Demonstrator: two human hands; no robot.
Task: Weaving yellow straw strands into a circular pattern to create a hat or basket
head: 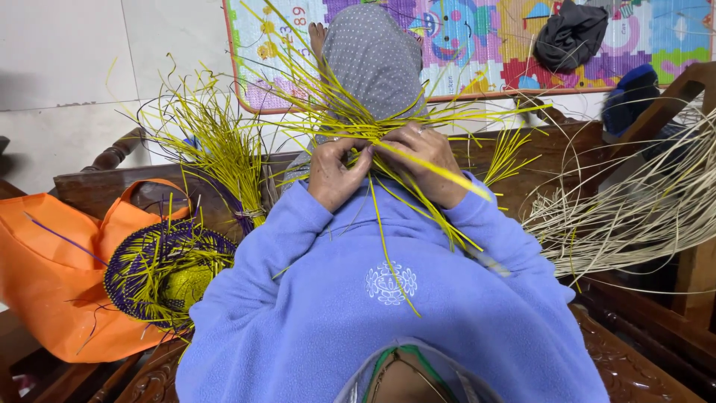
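at the far left lies an orange bag [52,276], with a purple and yellow woven basket [168,272] just beside it. my left hand [335,173] and right hand [425,160] pinch the yellow strips [350,112] together over my lap; pale reeds [634,216] lie right.

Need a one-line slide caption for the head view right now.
Left hand and right hand grip yellow strips over a knee; bag and basket at left.

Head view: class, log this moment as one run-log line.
left hand: gripping yellow strips | right hand: gripping same strips | left side: purple-and-yellow woven basket, orange bag | right side: pale strips
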